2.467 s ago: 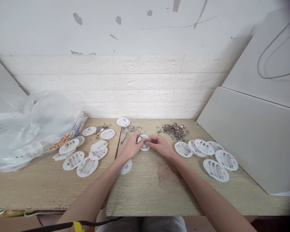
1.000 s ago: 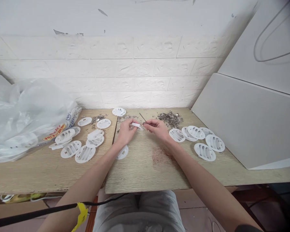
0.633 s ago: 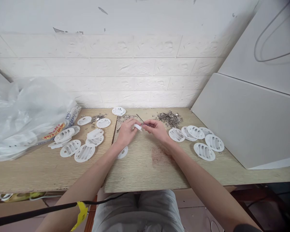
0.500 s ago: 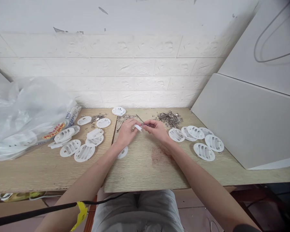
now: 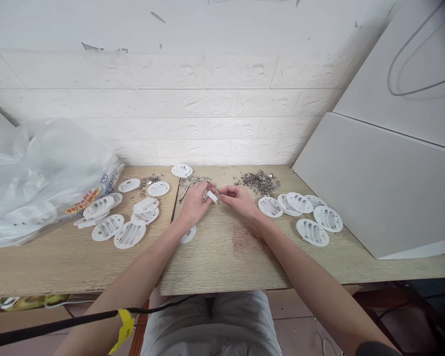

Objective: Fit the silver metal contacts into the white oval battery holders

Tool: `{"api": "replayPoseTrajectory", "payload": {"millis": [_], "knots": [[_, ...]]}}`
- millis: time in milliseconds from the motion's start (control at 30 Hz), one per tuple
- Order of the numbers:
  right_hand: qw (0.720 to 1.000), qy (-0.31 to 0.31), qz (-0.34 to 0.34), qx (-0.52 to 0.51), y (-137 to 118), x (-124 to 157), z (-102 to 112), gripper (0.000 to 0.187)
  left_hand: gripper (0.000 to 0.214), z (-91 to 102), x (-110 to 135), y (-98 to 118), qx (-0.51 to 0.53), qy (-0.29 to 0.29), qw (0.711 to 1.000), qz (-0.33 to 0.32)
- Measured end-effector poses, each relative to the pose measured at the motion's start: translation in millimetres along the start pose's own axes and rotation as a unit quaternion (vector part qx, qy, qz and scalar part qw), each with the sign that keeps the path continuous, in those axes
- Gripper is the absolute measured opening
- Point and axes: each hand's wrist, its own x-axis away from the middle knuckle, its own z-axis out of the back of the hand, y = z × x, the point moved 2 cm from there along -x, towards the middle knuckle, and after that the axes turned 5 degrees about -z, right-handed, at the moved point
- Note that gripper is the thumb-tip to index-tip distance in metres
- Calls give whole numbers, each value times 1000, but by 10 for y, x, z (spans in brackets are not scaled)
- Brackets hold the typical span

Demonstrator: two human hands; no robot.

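Near the middle of the table, my left hand (image 5: 195,201) is closed on a small white plastic piece (image 5: 212,197), partly hidden by the fingers. My right hand (image 5: 239,200) pinches a thin metal tool (image 5: 212,187), whose tip points up and left above the white piece. Whether the tool touches the piece is too small to tell. Behind my left hand lie scattered small metal parts (image 5: 198,180). A heap of similar metal parts (image 5: 261,183) sits beyond my right hand. Under my left forearm a round white plastic plate (image 5: 188,234) is partly covered.
Several oval white plates with slots (image 5: 129,234) lie on the left, and more slotted plates (image 5: 313,232) on the right. A clear plastic bag (image 5: 52,173) fills the far left. A grey panel (image 5: 385,188) stands at right. A white brick-patterned wall (image 5: 222,104) rises behind the table.
The white piece has turned slightly in my left hand and shows more of its face. The metal tool in my right hand has tilted lower. Everything on the table stays put.
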Motion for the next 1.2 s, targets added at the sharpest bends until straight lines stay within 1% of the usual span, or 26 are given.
{"api": "replayPoseTrajectory", "payload": {"millis": [367, 767, 1033, 1200], "knots": [[1000, -17, -5, -9, 12, -10, 2, 15, 14, -13, 7, 6, -1, -8, 1000, 1], [1000, -2, -21, 1, -38, 21, -15, 15, 16, -9, 6, 13, -7, -11, 1000, 1], [999, -22, -22, -9, 14, -19, -11, 13, 18, -16, 11, 2, -16, -8, 1000, 1], [999, -22, -26, -5, 16, -21, -19, 13, 20, -19, 14, 6, -13, -6, 1000, -4]]}}
